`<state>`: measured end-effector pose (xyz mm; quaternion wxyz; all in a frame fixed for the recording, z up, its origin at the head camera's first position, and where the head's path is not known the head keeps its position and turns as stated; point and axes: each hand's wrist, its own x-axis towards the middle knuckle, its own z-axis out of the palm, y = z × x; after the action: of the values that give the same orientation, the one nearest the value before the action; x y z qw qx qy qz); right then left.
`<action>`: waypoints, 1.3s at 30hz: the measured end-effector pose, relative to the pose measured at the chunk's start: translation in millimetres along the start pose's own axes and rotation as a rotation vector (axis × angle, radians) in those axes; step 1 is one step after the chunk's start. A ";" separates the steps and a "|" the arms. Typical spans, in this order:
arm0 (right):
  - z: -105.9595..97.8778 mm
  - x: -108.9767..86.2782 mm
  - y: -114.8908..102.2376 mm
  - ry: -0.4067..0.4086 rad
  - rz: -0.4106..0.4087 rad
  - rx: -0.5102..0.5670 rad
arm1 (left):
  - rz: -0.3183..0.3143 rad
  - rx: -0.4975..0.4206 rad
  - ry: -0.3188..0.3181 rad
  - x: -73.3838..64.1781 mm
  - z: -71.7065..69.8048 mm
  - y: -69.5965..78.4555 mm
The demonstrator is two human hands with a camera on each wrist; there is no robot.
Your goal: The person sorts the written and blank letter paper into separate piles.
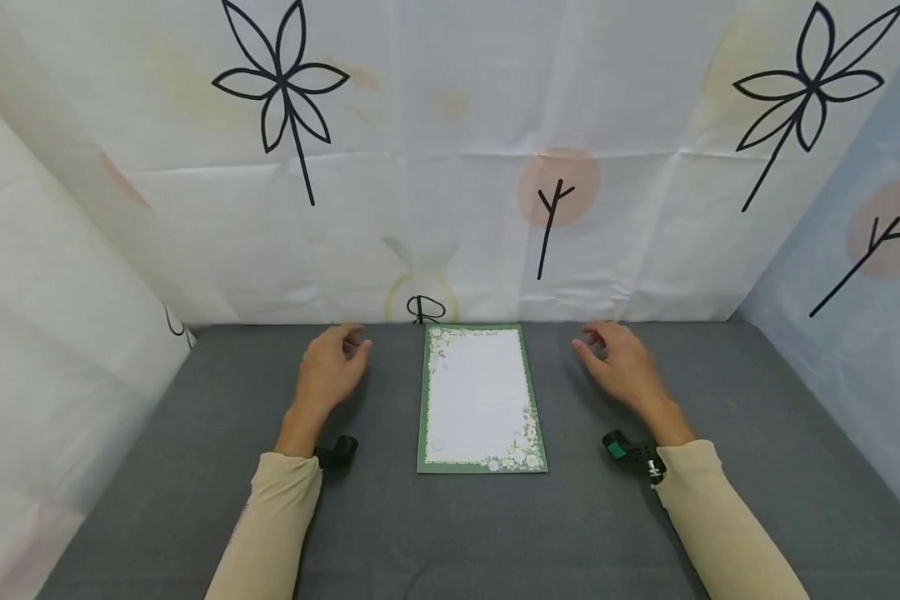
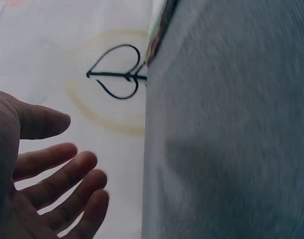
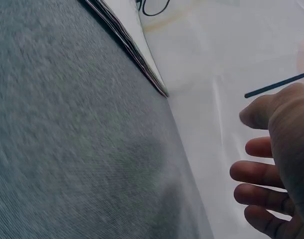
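A notepad (image 1: 480, 400) with a green border and white flowers at two corners lies flat, its lined white page facing up. To its left, my left hand (image 1: 332, 367) holds nothing, its fingers loosely bent. On the other side my right hand (image 1: 619, 367) is likewise free, with thumb and fingers apart. Both hands are separated from the notepad by a strip of cloth. In the right wrist view the notepad's edge (image 3: 134, 47) shows several stacked sheets, and the right hand (image 3: 276, 174) appears at the right. The left wrist view shows the left hand (image 2: 57, 174) with fingers spread.
A dark grey cloth covers the table (image 1: 480, 533). Behind it hangs a white curtain (image 1: 435, 200) printed with black leaf outlines, and more fabric (image 1: 862, 333) closes the right side. A black device (image 1: 337, 452) sits on the left wrist, another (image 1: 633, 450) on the right.
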<state>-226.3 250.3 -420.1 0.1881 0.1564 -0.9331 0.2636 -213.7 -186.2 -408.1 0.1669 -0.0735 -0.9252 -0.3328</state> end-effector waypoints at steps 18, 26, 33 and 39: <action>24.9 -5.8 -27.3 -0.141 0.027 0.241 | -0.067 -0.311 -0.273 -1.9 31.3 16.0; 31.9 -8.0 -32.8 -0.223 0.044 0.277 | -0.072 -0.325 -0.380 -5.8 42.6 20.5; 34.8 -8.6 -36.5 -0.258 0.048 0.260 | -0.104 -0.324 -0.434 -6.4 47.1 22.3; 41.2 -8.6 -38.0 -0.272 0.044 0.206 | -0.113 -0.297 -0.471 -6.7 49.9 24.5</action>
<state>-215.0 198.3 -439.9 0.0373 0.1888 -0.9211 0.3384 -214.4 -135.6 -432.1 -0.0839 -0.1207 -0.8823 -0.4471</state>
